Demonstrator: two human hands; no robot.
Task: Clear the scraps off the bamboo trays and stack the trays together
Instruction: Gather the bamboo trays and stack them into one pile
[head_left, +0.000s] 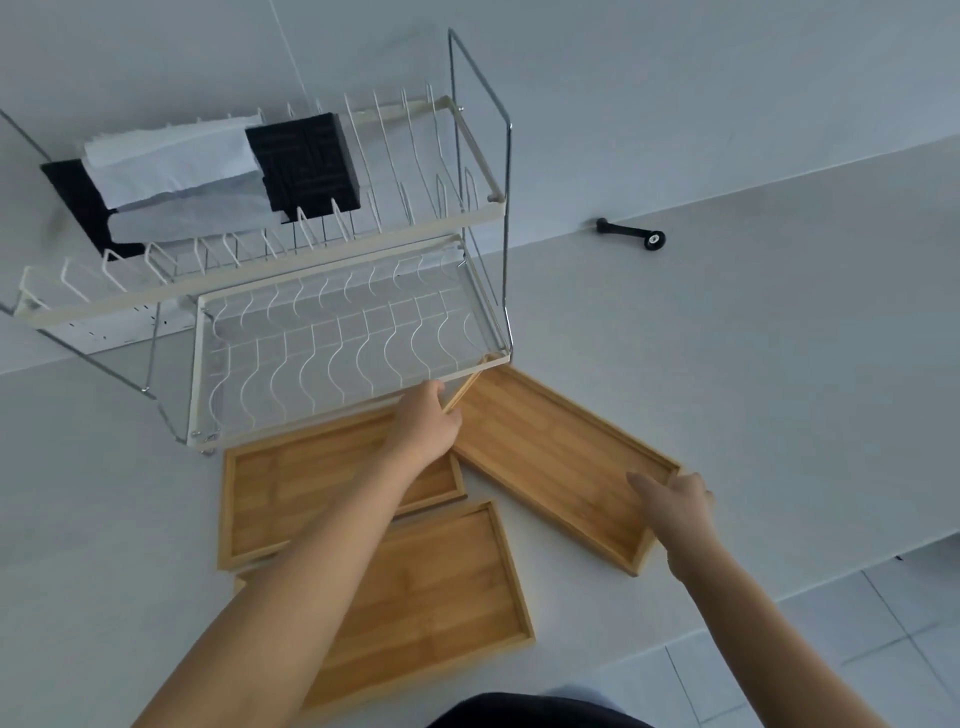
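Note:
Three bamboo trays lie on the white counter. The right tray (550, 457) sits at an angle, its far corner tucked under the dish rack. My left hand (428, 421) grips that tray's far left edge. My right hand (675, 501) holds its near right end, thumb on the inside. The left tray (291, 483) lies flat in front of the rack, partly hidden by my left forearm. The near tray (431, 587) lies closest to me. I see no scraps on any tray.
A white two-tier wire dish rack (343, 332) stands at the back, with black blocks and white paper (171, 156) on its top tier. A small black tool (631, 234) lies by the wall on the right. The counter edge drops to tiled floor (857, 639) at right.

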